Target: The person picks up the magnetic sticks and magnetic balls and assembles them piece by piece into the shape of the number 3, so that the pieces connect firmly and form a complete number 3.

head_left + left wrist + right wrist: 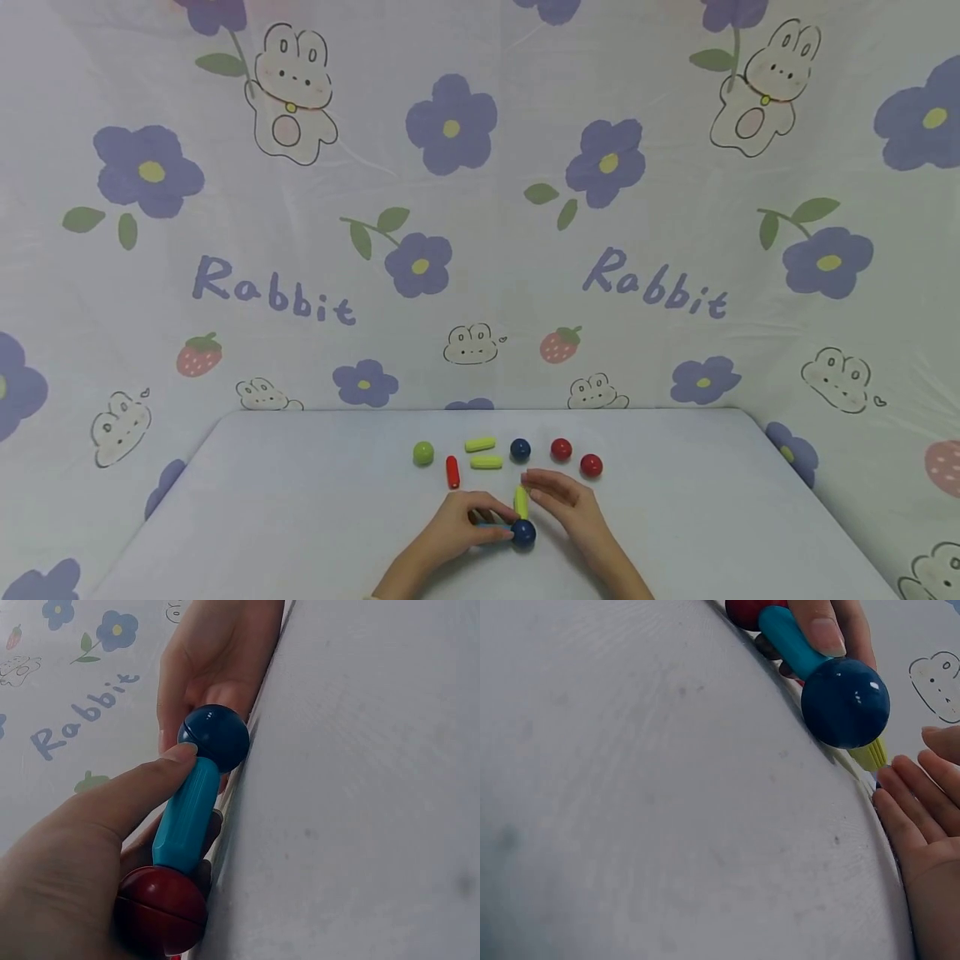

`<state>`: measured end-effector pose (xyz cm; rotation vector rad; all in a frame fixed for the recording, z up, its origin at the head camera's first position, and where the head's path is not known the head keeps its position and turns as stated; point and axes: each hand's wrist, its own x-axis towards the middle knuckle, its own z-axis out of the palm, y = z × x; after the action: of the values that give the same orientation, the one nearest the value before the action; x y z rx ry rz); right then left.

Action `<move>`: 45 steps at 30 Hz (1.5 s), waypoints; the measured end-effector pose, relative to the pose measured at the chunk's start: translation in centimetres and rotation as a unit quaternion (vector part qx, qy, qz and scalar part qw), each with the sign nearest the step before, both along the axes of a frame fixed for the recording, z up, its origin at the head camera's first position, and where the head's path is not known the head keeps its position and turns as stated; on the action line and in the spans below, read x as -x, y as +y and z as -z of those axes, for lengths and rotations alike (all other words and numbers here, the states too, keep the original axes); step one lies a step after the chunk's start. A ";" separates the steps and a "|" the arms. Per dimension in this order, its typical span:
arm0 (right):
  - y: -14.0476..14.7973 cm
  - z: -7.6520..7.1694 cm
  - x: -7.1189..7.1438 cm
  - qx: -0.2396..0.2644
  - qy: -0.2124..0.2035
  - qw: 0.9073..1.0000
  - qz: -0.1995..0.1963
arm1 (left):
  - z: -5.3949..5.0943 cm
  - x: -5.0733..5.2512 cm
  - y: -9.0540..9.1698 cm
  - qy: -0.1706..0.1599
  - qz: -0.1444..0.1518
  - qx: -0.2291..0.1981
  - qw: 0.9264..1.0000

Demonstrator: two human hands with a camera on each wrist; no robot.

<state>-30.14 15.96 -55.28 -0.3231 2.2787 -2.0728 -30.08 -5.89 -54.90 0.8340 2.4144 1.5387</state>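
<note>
My left hand (pixel 459 527) grips a turquoise rod (pixel 186 814), its thumb lying where the rod meets a dark blue ball (pixel 523 534). At the rod's other end sits a dark red ball (pixel 161 911), which the left hand hides in the head view. A yellow rod (pixel 521 502) extends from the blue ball towards the back; whether it is fixed in the ball cannot be told. Just right of that rod is my right hand (pixel 573 504), fingers extended, with nothing held; its fingertips are close to the rod's far end.
Farther back on the white table (pixel 300 500) lie a green ball (pixel 423 453), a red rod (pixel 453 472), two yellow rods (pixel 486 462), another blue ball (pixel 520 451) and two red balls (pixel 561 450). A patterned cloth (pixel 495 208) hangs behind the table.
</note>
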 end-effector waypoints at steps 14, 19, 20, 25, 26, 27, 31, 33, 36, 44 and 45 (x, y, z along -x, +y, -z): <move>-1.0 -2.7 0.8 0.004 0.093 0.995 0.040 | -2.9 -1.7 0.0 0.018 0.007 -0.015 1.000; -1.4 -2.0 2.2 -0.023 0.120 0.990 0.064 | -3.4 -2.0 -0.1 0.025 0.013 -0.020 0.999; -1.5 -1.7 2.5 -0.027 0.117 0.990 0.067 | -3.5 -2.0 -0.1 0.023 0.014 -0.021 0.999; -1.7 -1.1 3.4 -0.039 0.091 0.993 0.066 | -3.4 -1.9 0.0 0.012 0.011 -0.018 1.000; -1.7 -1.1 3.4 -0.041 0.091 0.993 0.062 | -3.2 -1.8 0.0 0.012 0.010 -0.019 1.000; -1.7 -1.1 3.5 -0.042 0.091 0.993 0.059 | -2.9 -1.7 0.0 0.011 0.008 -0.019 1.000; -1.9 -1.3 3.9 -0.045 0.098 0.993 0.044 | -1.2 -0.8 0.0 0.010 -0.001 -0.011 1.000; -1.9 -1.2 4.0 -0.051 0.098 0.993 0.032 | -0.5 -0.4 0.0 0.004 -0.005 -0.004 1.000; -1.9 -1.0 4.3 -0.062 0.093 0.994 0.015 | -0.1 -0.1 0.0 -0.001 -0.007 -0.001 1.000; -1.7 -0.5 4.5 -0.052 0.100 0.994 0.014 | -0.2 -0.4 0.1 -0.004 -0.014 -0.005 1.000; -1.7 -0.5 4.5 -0.046 0.100 0.994 0.016 | -0.2 -0.4 0.1 -0.005 -0.015 -0.004 1.000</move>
<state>-34.60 14.30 -54.75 -0.5150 2.4974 -2.0249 -29.66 -5.79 -54.67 0.7941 2.4261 1.5602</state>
